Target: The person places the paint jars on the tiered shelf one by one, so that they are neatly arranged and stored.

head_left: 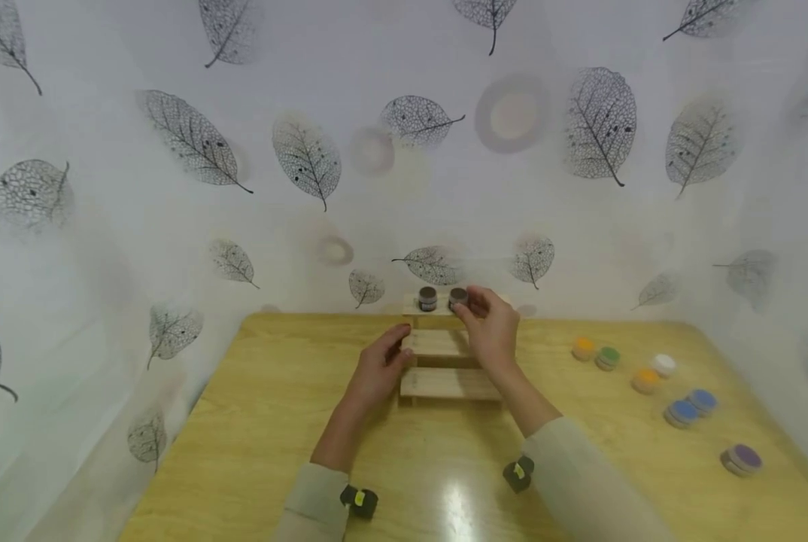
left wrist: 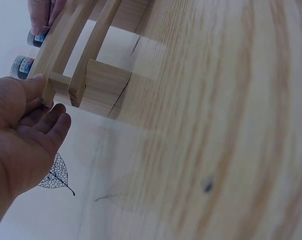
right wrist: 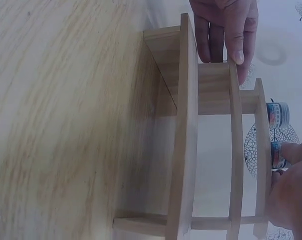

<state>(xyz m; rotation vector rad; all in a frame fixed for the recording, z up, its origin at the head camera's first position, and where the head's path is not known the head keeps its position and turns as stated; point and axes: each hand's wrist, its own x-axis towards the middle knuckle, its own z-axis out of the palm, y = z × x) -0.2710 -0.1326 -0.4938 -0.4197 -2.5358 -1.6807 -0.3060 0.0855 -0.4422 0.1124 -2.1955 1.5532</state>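
Note:
A three-step wooden display stand (head_left: 451,384) stands on the table in front of me. On its top step sit two small paint jars with dark lids, a left jar (head_left: 427,299) and a right jar (head_left: 457,296). My right hand (head_left: 496,331) pinches the right jar between thumb and fingers; its base appears to touch the step. My left hand (head_left: 375,370) holds the stand's left side, with the thumb on a step's end, as the right wrist view shows of the left hand (right wrist: 231,30). Labels show on the left jar (left wrist: 23,67) in the left wrist view.
Several more paint jars stand on the right of the table (head_left: 275,421): an orange jar (head_left: 583,348), a green jar (head_left: 608,358), a white jar (head_left: 663,365), a blue jar (head_left: 681,413) and a purple jar (head_left: 741,459) among them. A leaf-patterned wall covering (head_left: 404,196) rises behind the stand.

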